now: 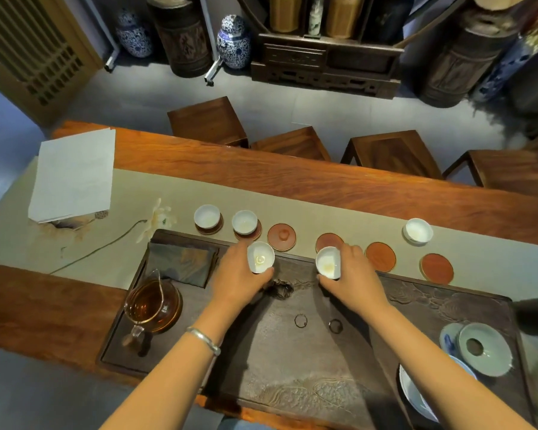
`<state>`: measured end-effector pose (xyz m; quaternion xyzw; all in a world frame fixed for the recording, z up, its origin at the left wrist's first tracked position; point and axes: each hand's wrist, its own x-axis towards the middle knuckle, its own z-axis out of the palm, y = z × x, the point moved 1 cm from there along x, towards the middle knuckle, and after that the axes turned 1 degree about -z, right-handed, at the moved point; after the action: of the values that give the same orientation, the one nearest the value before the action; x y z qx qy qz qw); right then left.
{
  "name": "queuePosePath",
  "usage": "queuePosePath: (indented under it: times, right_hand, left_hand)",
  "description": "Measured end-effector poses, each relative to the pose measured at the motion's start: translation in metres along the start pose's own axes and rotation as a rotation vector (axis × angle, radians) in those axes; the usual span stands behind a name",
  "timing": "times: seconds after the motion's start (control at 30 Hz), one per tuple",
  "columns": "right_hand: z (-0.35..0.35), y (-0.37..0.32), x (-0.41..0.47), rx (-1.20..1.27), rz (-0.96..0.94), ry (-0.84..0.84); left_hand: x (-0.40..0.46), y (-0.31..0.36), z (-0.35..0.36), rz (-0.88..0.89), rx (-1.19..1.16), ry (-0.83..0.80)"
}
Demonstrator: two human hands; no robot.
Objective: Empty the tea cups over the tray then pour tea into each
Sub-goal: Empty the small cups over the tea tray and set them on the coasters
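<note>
My left hand (236, 274) holds a small white tea cup (260, 257), tilted, over the far edge of the dark carved tea tray (292, 352). My right hand (354, 274) holds a second white tea cup (328, 262), also tilted, above the tray. Both cups show a trace of amber liquid. Two more white cups (207, 216) (244, 222) sit on coasters at the left, and another cup (418, 231) stands on the runner at the right. A glass pitcher of dark tea (149, 304) rests on the tray's left end.
Empty red coasters (380, 256) (436, 269) and a brown lid (281, 236) lie on the beige runner behind the tray. A pale green lid and a blue-white gaiwan (482, 349) sit on the tray's right end. A dark folded cloth (180, 263), white paper (73, 175) and stools are nearby.
</note>
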<state>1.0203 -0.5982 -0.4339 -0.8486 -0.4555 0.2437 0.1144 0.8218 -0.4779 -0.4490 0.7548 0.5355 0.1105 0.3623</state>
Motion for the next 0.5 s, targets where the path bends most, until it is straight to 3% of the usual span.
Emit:
queuePosePath:
  times: [0.5]
  right_hand:
    - [0.003, 0.017, 0.066, 0.077, 0.144, 0.047]
  left_hand:
    - [0.086, 0.027, 0.043, 0.090, 0.074, -0.134]
